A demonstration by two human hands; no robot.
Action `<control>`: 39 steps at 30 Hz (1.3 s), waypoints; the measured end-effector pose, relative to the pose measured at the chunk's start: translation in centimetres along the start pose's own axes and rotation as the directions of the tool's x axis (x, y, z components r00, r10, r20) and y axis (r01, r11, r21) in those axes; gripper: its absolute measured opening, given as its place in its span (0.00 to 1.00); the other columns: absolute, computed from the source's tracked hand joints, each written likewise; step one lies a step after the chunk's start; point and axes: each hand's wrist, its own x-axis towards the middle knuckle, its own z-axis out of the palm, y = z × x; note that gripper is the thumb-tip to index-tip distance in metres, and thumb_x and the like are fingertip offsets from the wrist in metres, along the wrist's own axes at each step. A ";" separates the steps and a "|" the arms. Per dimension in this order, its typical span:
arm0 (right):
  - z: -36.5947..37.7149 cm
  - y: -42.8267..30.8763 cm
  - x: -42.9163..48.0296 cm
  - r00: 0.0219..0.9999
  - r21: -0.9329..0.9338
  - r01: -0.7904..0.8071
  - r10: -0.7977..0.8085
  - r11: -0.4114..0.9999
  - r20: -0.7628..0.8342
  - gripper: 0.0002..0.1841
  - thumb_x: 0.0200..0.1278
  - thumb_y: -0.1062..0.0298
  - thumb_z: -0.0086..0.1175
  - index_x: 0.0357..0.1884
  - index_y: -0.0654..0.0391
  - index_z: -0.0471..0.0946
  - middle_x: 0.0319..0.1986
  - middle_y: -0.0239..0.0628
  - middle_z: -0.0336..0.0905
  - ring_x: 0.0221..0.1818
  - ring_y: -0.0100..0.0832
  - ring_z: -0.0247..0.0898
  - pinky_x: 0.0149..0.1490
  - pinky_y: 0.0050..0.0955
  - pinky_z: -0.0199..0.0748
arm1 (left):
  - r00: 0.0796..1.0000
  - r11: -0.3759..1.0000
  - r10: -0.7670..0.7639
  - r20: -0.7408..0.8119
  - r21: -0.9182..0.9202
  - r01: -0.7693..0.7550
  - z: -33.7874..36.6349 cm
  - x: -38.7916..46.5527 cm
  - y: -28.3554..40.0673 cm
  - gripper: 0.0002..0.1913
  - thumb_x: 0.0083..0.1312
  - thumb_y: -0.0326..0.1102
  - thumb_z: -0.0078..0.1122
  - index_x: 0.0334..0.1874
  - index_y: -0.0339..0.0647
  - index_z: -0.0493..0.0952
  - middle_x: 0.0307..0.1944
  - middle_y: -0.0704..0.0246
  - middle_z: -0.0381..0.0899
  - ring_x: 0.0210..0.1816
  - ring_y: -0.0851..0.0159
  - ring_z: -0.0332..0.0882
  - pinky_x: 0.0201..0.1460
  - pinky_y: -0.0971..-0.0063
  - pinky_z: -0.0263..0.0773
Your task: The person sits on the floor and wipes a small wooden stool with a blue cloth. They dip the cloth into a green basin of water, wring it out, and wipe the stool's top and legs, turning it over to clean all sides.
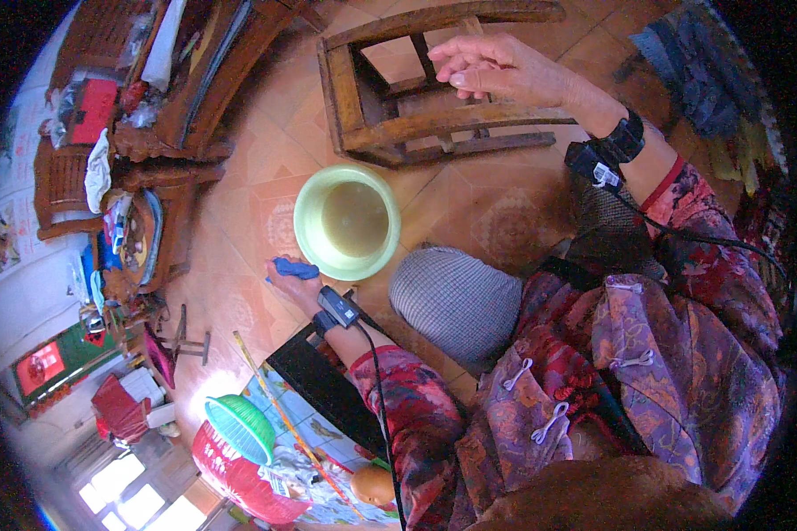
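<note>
My left hand is closed around a blue cloth, bunched up beside the rim of a pale green basin. Murky brownish water sits in the bottom of the basin, which rests on the tiled floor. Over a worn wooden chair frame, my right hand hovers with loosely bent fingers and nothing in it. Whether that hand touches the wood cannot be made out. The frame has bare rails with gaps between them. Both wrists wear a strapped black device with a cable.
Carved wooden furniture laden with items lines the left. Lower left are a green plastic basket, a red basket and a stick on a patterned cover. My knee is close to the basin. Dark cloth lies upper right.
</note>
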 end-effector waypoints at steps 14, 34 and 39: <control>-0.7 0.5 -0.4 0.984 0.003 0.107 -0.105 0.994 -0.145 0.23 0.67 0.56 0.54 0.58 0.60 0.72 0.33 0.33 0.80 0.35 0.23 0.74 0.40 0.24 0.75 | 0.963 0.993 -0.097 0.253 0.091 0.076 0.4 0.9 1.3 0.17 0.71 0.47 0.47 0.45 0.39 0.76 0.38 0.65 0.81 0.39 0.61 0.81 0.48 0.65 0.77; 1.8 1.5 -1.5 0.968 -0.435 0.142 -0.217 0.889 -0.127 0.42 0.54 0.57 0.65 0.69 0.57 0.59 0.50 0.54 0.77 0.50 0.52 0.75 0.58 0.41 0.69 | 0.694 0.998 -0.033 0.720 0.065 -0.020 28.0 -17.2 -7.9 0.24 0.74 0.39 0.45 0.69 0.40 0.61 0.63 0.64 0.67 0.61 0.65 0.66 0.64 0.69 0.63; 0.9 2.8 -1.2 0.998 -0.515 -0.064 0.044 0.855 -0.052 0.24 0.51 0.62 0.59 0.51 0.60 0.72 0.41 0.55 0.79 0.47 0.57 0.73 0.51 0.49 0.71 | 0.606 0.603 0.078 0.792 0.446 -0.661 25.6 -15.1 -8.7 0.26 0.72 0.42 0.45 0.71 0.41 0.59 0.69 0.58 0.61 0.70 0.53 0.54 0.71 0.60 0.51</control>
